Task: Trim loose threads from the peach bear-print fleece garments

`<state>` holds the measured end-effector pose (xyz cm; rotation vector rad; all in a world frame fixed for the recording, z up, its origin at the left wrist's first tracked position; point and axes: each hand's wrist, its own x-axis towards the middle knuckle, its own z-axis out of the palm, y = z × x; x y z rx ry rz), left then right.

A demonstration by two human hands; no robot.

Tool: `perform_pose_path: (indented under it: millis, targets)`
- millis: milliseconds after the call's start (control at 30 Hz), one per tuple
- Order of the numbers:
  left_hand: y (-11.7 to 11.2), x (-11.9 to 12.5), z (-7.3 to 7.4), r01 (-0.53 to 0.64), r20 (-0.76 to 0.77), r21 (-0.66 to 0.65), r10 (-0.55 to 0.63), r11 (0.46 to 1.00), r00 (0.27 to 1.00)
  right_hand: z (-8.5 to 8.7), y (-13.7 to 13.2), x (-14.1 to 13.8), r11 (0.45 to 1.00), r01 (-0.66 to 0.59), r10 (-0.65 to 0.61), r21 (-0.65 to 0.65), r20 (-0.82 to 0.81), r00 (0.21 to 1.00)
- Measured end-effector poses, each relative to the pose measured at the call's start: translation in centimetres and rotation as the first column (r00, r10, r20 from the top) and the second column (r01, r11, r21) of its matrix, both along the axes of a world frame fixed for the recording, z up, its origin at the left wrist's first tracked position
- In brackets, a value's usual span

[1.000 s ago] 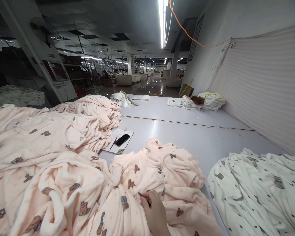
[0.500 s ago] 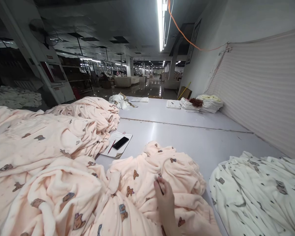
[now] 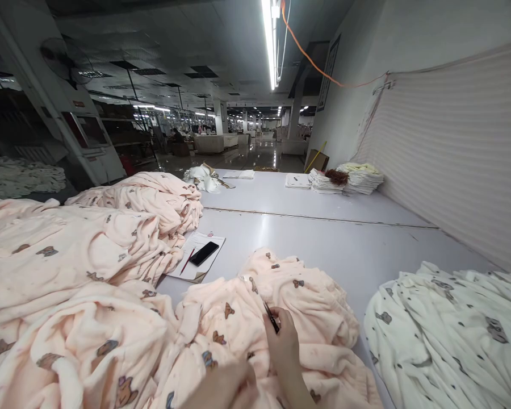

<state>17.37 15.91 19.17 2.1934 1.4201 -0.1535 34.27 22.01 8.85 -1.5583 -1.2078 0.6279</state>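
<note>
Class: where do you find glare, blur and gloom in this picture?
Head view: the lamp is blown out white, and glare streaks the table; head view again: the left grip looks smeared, and the fan sits in gloom.

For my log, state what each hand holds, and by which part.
Right hand: a small dark pointed tool, by its rear part, tip free. Left hand: blurred; cannot tell.

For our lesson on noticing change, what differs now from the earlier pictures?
The right hand has moved forward and to the right over the pink fabric, still holding the small dark tool. The left hand has come into view, blurred; its grip cannot be told. The phone, papers and white fabric stayed put.
</note>
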Motion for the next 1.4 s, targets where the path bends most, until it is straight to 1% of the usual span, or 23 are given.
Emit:
perform_pose_path:
  millis: [67,133,167,233,333,400,467,600,700,767,800,900,1000,1067,1100,1133,1167,1233,1267,1300,1333,1367,1400]
  targets:
    - [3.2,0.6,-0.3,-0.057,-0.095,0.063,0.063,0.996,0.993,-0.3,-0.6,-0.7,0.999,0.051,-0.051,0.005,0.010,0.999]
    - [5.6,1.5,-1.1,-0.061,-0.171,0.099,0.077,0.993,0.982,-0.5,-0.9,-1.4,0.993,0.113,-0.113,0.021,0.019,0.993]
    - [6.3,2.0,-1.6,-0.047,-0.187,0.111,0.068,0.993,0.980,-0.7,-1.0,-1.7,0.990,0.134,-0.135,0.036,0.024,0.991]
    - [6.7,2.7,-2.8,-0.015,-0.187,0.123,0.038,0.992,0.982,-1.0,-1.7,-2.2,0.986,0.152,-0.155,0.075,0.032,0.987]
    - [5.6,2.5,-4.0,-0.035,-0.169,0.145,0.060,0.989,0.984,-1.5,-3.2,-3.0,0.971,0.148,-0.161,0.189,0.056,0.985]
    - [4.7,1.3,-4.2,-0.106,-0.133,0.159,0.128,0.982,0.983,-1.9,-4.4,-3.6,0.951,0.125,-0.155,0.284,0.085,0.984]
    - [3.7,-0.2,-3.8,-0.198,-0.080,0.182,0.215,0.963,0.973,-2.1,-5.5,-4.3,0.938,0.088,-0.128,0.336,0.100,0.987]
    - [1.7,-2.9,-3.0,-0.367,0.054,0.213,0.365,0.905,0.930,-1.9,-7.2,-5.5,0.960,-0.005,-0.033,0.280,0.131,0.991]
    - [0.2,-3.7,-3.1,-0.475,0.118,0.203,0.460,0.856,0.880,-1.7,-8.2,-5.8,0.971,-0.097,0.042,0.219,0.244,0.969]
    - [-0.6,-3.8,-3.1,-0.485,0.074,0.223,0.481,0.846,0.873,-1.5,-8.7,-5.6,0.969,-0.151,0.073,0.195,0.358,0.931]
    - [-0.8,-3.8,-3.1,-0.477,0.042,0.236,0.481,0.847,0.876,-1.4,-8.8,-5.4,0.966,-0.188,0.097,0.176,0.427,0.899]
    - [-1.3,-3.6,-2.7,-0.444,-0.018,0.260,0.464,0.857,0.886,-0.8,-8.7,-5.2,0.948,-0.303,0.188,0.096,0.599,0.778]
    - [-1.3,-3.6,-2.5,-0.426,-0.024,0.262,0.447,0.866,0.894,-0.1,-8.0,-5.4,0.914,-0.402,0.261,0.059,0.673,0.692]
    - [-1.2,-3.7,-2.6,-0.417,-0.013,0.274,0.437,0.867,0.900,0.1,-7.8,-5.7,0.890,-0.454,0.295,0.053,0.692,0.659]
    - [-1.1,-3.8,-2.8,-0.418,-0.006,0.277,0.437,0.865,0.900,0.1,-7.7,-5.9,0.885,-0.463,0.307,0.053,0.680,0.665]
    - [-1.0,-3.9,-3.0,-0.421,0.006,0.278,0.437,0.863,0.900,0.0,-7.7,-6.0,0.890,-0.452,0.309,0.062,0.648,0.696]
    - [-1.0,-4.0,-3.3,-0.427,0.024,0.280,0.438,0.860,0.899,0.0,-7.7,-6.0,0.905,-0.417,0.291,0.087,0.589,0.754]
    - [-0.8,-4.2,-3.7,-0.437,0.071,0.276,0.435,0.856,0.898,0.0,-7.1,-5.4,0.946,-0.269,0.181,0.180,0.395,0.901]
    - [-0.7,-4.2,-3.8,-0.438,0.098,0.271,0.428,0.857,0.898,0.1,-6.4,-4.9,0.960,-0.164,0.100,0.226,0.268,0.958]
    - [-0.6,-4.2,-3.7,-0.437,0.121,0.263,0.420,0.860,0.899,0.3,-5.5,-4.2,0.970,-0.056,0.027,0.235,0.127,0.992]
    - [-0.5,-4.0,-3.6,-0.433,0.133,0.250,0.412,0.866,0.902,0.6,-4.3,-3.3,0.980,0.033,-0.032,0.198,-0.009,0.999]
    - [-0.2,-3.8,-3.3,-0.424,0.135,0.232,0.403,0.876,0.905,0.9,-3.0,-2.4,0.986,0.086,-0.069,0.139,-0.126,0.990]
    - [0.1,-3.4,-2.8,-0.410,0.136,0.219,0.388,0.886,0.912,1.2,-1.6,-1.6,0.996,0.092,-0.085,0.020,-0.233,0.969]
